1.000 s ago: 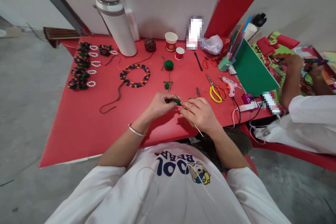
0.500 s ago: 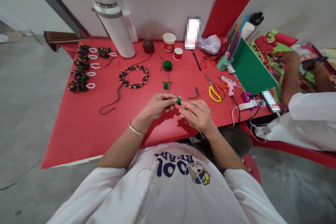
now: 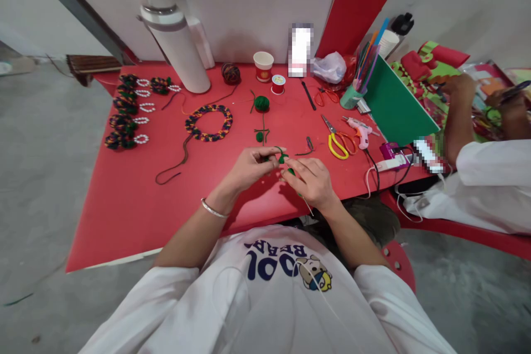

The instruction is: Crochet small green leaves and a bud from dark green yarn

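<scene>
Between my hands is a small piece of green crochet work (image 3: 282,159). My left hand (image 3: 252,167) is closed, pinching it between thumb and fingers, with a loop of green yarn near the fingertips. My right hand (image 3: 310,179) is closed around a thin crochet hook (image 3: 307,206), whose shaft sticks out below the palm. Bits of green show along the hook; its tip is hidden at the work. Beyond my hands lie a green yarn ball (image 3: 261,104) and a smaller green ball (image 3: 259,137) with yarn ends.
A multicoloured crocheted ring (image 3: 208,123) and beaded scrunchies (image 3: 124,104) lie left. Behind are a white flask (image 3: 176,50), paper cup (image 3: 263,66) and thread spool (image 3: 278,84). Scissors (image 3: 338,144), a glue gun (image 3: 362,133) and a green divider (image 3: 402,105) stand right, near a co-worker's arm (image 3: 460,116).
My hands stay close together around the green work. The hook's lower end has swung left and slightly up, and the green piece has turned. The whole view has shifted slightly.
</scene>
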Motion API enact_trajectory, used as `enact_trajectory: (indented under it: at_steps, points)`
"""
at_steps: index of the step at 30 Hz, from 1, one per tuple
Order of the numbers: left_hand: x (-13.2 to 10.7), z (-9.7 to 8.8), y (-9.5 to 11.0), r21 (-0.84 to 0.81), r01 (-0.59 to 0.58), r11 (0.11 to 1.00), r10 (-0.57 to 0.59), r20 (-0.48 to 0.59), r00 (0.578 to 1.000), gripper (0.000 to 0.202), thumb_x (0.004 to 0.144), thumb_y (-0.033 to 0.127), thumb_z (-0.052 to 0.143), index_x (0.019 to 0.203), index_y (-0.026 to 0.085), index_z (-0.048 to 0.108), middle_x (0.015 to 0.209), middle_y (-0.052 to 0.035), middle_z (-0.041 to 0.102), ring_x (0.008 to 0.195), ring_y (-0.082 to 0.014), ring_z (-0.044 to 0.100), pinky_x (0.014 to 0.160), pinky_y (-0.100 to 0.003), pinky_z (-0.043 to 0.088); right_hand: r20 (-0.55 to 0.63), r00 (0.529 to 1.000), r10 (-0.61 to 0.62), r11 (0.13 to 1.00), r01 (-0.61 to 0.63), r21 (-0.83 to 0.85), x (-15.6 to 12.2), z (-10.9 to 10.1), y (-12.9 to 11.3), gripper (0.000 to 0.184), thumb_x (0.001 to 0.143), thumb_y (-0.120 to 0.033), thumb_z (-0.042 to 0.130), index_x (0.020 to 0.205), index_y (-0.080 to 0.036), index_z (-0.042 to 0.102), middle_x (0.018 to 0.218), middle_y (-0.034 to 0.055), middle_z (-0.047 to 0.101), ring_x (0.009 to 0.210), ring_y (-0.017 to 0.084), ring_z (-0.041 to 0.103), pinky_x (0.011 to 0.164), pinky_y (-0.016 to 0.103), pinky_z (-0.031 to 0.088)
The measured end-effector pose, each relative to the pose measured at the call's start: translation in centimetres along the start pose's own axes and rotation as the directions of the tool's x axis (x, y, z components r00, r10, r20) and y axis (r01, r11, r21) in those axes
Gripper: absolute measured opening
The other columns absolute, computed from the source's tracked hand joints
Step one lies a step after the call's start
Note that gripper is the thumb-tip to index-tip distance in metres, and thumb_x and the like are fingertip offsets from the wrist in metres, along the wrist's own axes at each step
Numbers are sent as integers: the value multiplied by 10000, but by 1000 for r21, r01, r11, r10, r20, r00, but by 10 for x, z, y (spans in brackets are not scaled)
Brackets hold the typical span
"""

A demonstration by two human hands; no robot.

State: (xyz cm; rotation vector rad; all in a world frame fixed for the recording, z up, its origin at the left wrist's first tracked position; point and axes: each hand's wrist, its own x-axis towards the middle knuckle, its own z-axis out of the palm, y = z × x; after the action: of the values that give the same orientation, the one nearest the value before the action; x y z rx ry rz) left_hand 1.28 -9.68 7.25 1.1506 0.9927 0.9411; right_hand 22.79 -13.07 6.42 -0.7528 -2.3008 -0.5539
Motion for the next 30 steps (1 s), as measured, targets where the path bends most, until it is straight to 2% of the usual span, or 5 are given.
enact_trajectory:
  at_steps: [4, 8, 12, 25, 30]
  points:
    - [0, 4, 3, 76, -34, 996, 36, -21, 999, 277, 785, 373, 772, 932, 145, 828, 640, 2, 626, 533, -96, 467, 516, -243, 358, -1, 1000, -24, 1000, 24, -17, 1, 0, 0, 88, 970, -220, 714, 1048, -225, 753, 1181, 107, 812, 1043, 219, 687, 859, 369, 521]
    - [3, 4, 4, 197, -189, 962, 194, -3, 981, 281, 823, 440, 792, 815, 160, 815, 777, -59, 724, 695, -151, 608, 648, -277, 470, 19, 1000, -20, 1000, 20, -19, -1, 3, -1, 95, 980, -223, 702, 1059, -222, 756, 1160, 112, 804, 1054, 216, 673, 864, 369, 508]
    - [8, 1, -3, 232, -234, 944, 240, 6, 971, 198, 785, 350, 812, 858, 166, 829, 868, -86, 778, 803, -194, 680, 756, -313, 518, 75, 997, 18, 999, -21, 42, -6, 6, -1, 138, 1004, -239, 675, 1123, -239, 745, 1202, 113, 795, 1090, 210, 673, 886, 376, 502]
    - [7, 7, -1, 318, -216, 923, 261, -106, 960, 135, 698, 164, 721, 779, 178, 829, 773, -54, 749, 698, -166, 640, 659, -277, 478, 114, 988, 103, 977, -122, 174, -1, 3, 1, 138, 1005, -272, 671, 1113, -270, 757, 1213, 87, 811, 1064, 209, 696, 889, 392, 515]
    - [5, 3, 2, 293, -190, 937, 215, -53, 975, 188, 684, 159, 714, 818, 163, 845, 755, -52, 737, 683, -162, 627, 661, -282, 470, 123, 945, 302, 819, -323, 473, 11, -14, 5, 133, 1019, -269, 639, 1023, -244, 770, 1057, 56, 851, 971, 196, 759, 887, 397, 569]
